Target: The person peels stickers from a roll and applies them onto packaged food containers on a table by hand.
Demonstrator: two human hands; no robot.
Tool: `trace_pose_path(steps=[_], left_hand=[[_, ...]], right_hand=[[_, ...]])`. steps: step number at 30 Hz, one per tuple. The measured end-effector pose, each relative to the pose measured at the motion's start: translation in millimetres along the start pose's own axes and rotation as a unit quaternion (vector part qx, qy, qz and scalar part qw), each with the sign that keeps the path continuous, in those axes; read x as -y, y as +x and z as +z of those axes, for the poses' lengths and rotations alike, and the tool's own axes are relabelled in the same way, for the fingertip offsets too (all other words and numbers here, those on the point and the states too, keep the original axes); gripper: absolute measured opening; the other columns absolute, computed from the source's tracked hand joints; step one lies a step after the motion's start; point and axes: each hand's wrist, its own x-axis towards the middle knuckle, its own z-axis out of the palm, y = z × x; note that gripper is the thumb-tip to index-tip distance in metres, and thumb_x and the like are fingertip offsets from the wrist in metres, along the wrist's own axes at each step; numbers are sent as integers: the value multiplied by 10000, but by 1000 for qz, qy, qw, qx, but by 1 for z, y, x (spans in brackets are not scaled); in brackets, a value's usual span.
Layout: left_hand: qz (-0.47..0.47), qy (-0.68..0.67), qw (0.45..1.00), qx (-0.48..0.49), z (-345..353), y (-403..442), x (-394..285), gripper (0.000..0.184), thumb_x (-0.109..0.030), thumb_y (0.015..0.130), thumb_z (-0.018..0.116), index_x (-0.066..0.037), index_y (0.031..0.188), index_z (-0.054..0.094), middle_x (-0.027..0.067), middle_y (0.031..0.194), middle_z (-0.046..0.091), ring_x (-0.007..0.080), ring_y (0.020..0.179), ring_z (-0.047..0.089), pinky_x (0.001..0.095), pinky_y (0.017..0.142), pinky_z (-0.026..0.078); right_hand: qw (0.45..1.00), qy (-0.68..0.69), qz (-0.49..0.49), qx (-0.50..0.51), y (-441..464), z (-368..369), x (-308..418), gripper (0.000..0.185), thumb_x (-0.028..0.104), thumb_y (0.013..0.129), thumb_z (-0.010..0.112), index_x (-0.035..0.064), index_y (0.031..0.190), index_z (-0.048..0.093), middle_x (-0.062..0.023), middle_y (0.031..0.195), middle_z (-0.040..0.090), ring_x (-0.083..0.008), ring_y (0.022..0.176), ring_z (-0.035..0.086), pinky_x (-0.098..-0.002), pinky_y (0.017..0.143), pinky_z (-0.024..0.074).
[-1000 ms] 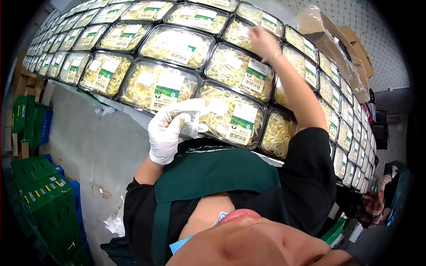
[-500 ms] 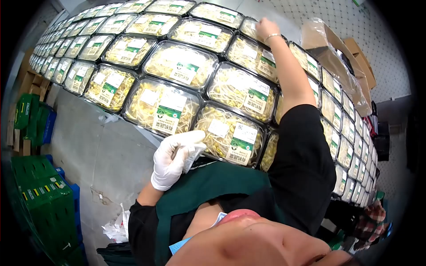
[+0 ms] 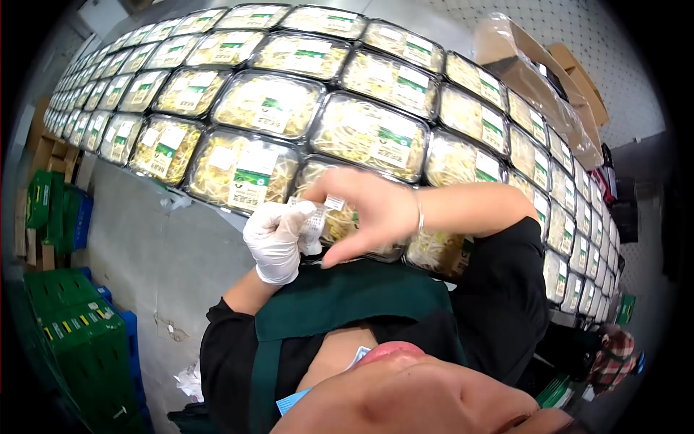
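My left hand point(image 3: 272, 242), in a white glove, is closed on a bunched strip of small printed white labels point(image 3: 312, 233). The strip hangs beside the front edge of the packs. My right hand point(image 3: 372, 210), bare and with a bracelet at the wrist, reaches across in front of it, thumb and fingers apart. Its fingertips are close to the label strip; whether they touch it I cannot tell. Beneath the right hand lies a clear-lidded tray of bean sprouts point(image 3: 343, 226), partly hidden. To its left sits another bean sprout tray point(image 3: 242, 170) with a green-and-white label and a small white sticker.
Rows of similar sprout trays point(image 3: 372, 134) cover the long surface. Behind them on the right stands a cardboard box point(image 3: 531, 65) lined with plastic. Green crates point(image 3: 83, 347) are stacked at lower left. A person in a checked shirt point(image 3: 611, 358) is at lower right.
My right hand has come back from a far tray to the front, beside my left hand. The left hand still grips the label strip. The view has shifted slightly.
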Motion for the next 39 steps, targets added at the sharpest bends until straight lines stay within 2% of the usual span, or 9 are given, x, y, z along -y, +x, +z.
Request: trace_pose_path(steps=[2,6,7,14,18,22,28,32,39], left_hand=[[-14,-89,993,78,13,-1,-1,67,-35,799,566,24,815,539,69,630,567,81,481,498,210,419,403],[-153,160,963,152,30,-1,-15,165,55,780,505,38,938,548,84,752,603,65,551,499,181,525,413],[-115,167,965,165,24,-6,-7,227,69,789,451,53,997,541,105,826,613,62,588,501,179,558,418],[46,309,931,190,25,-29,-4,261,124,750,432,75,970,564,146,894,613,128,764,575,228,671,458],[-103,155,977,101,30,-56,0,377,141,738,407,96,1107,467,194,1069,555,203,920,576,281,785,458],[-78,127,983,108,42,-58,1,401,121,778,334,96,1171,411,220,1080,536,236,941,572,297,809,457],[-146,30,988,26,40,-63,12,40,18,778,564,27,769,526,110,745,611,122,587,568,226,529,468],[-127,60,978,152,51,-69,6,142,49,774,543,38,916,540,94,780,608,83,618,558,190,512,450],[-195,156,946,204,55,-85,12,285,71,823,426,47,1102,478,151,998,592,119,777,585,212,666,471]], right_hand=[[980,-66,-145,-120,-12,4,12,241,81,662,709,55,873,598,-31,751,578,-190,754,551,-292,702,438],[918,-280,70,-272,-34,-108,-51,180,144,740,631,49,890,599,-69,858,616,-192,785,598,-272,697,479],[830,-260,402,-285,-30,-145,-24,263,259,792,559,46,945,583,-94,905,618,-219,832,601,-310,729,476],[630,-623,446,-130,-106,-252,-197,343,340,820,426,113,1047,545,-134,1043,578,-290,986,534,-410,832,399],[580,-536,574,-215,-120,-245,-168,479,438,818,320,94,1093,510,-141,1106,554,-267,1029,526,-420,862,372],[680,-430,538,-252,-123,-244,-163,396,329,845,419,55,1121,492,-176,1115,537,-288,1025,524,-390,842,415],[993,-66,91,-25,-94,-5,43,555,302,647,737,80,1097,502,-93,985,551,-199,885,543,-294,776,440],[984,-83,-19,-156,-100,10,49,134,111,706,678,61,800,597,-29,733,575,-155,689,554,-262,653,449],[766,-451,416,-194,-135,-178,-106,293,324,804,477,71,912,579,-138,841,619,-295,802,586,-369,735,446]])
